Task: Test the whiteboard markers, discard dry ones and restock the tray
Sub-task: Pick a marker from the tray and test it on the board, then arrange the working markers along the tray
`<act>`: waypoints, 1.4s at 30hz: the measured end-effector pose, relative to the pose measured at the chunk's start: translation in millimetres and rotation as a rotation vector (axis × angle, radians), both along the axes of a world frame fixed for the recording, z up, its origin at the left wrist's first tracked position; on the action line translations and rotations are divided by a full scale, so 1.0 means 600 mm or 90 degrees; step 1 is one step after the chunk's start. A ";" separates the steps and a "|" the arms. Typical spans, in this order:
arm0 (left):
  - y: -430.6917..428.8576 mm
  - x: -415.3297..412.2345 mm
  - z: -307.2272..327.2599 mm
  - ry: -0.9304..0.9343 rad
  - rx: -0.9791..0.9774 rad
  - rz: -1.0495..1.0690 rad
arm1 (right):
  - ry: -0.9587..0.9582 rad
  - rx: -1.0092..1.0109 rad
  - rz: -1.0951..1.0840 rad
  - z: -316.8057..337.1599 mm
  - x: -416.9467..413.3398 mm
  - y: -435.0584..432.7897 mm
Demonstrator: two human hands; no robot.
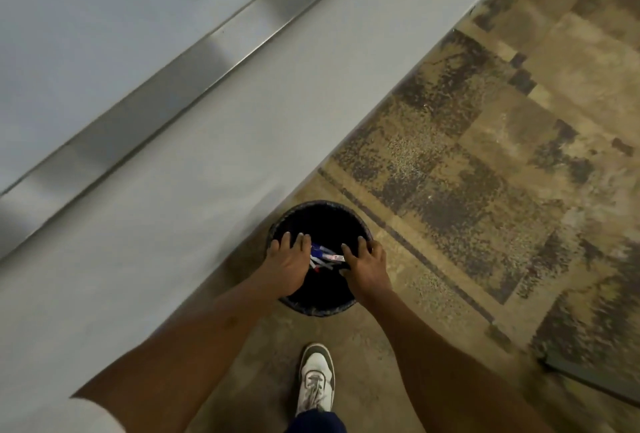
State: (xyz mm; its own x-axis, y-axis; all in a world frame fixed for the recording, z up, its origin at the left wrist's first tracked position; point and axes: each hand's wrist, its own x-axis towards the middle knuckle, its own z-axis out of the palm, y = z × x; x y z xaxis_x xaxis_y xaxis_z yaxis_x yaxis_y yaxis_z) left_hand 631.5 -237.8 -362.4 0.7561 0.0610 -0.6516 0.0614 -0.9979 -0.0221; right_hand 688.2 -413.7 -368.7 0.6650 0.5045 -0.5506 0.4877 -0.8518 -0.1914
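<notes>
Over the black bin (pixel 320 309) on the floor (pixel 485 259), against the wall (pixel 166 224), a bunch of markers (pixel 323 254) sits between my hands. My left grip (pixel 287 268) is open, fingers spread. Whether my right grip (pixel 367 268) pinches the markers' white end, I cannot tell. Up the wall runs the metal tray (pixel 173 86).

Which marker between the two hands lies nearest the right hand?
The marker with the white printed label: its end reaches the right hand, while the blue markers sit closer to the left hand.
</notes>
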 end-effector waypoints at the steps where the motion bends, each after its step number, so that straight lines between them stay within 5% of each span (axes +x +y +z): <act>1: -0.003 -0.012 0.011 0.001 0.007 0.000 | -0.030 -0.004 0.013 0.005 0.000 -0.002; 14: 0.044 -0.109 0.282 -0.371 0.091 -0.089 | -0.239 0.248 0.063 0.251 -0.056 0.083; 20: 0.095 -0.189 0.467 -0.465 0.139 0.010 | -0.339 0.457 0.185 0.437 -0.122 0.184; 27: 0.156 -0.392 0.658 -0.516 0.249 0.259 | -0.433 0.627 0.294 0.617 -0.277 0.291; 36: 0.255 -0.765 0.793 -0.645 0.338 0.371 | -0.398 0.823 0.444 0.770 -0.598 0.436; 42: 0.283 -0.971 0.813 -0.547 0.439 0.497 | -0.353 0.863 0.527 0.806 -0.770 0.493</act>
State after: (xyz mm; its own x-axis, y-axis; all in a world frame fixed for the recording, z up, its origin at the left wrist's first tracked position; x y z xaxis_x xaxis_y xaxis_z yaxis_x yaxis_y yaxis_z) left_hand 49.2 -67.7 125.2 0.5243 0.7789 0.3440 0.8506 -0.4980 -0.1688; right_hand 226.4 -117.7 115.1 -0.0520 0.6735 0.7374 0.9437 0.2747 -0.1844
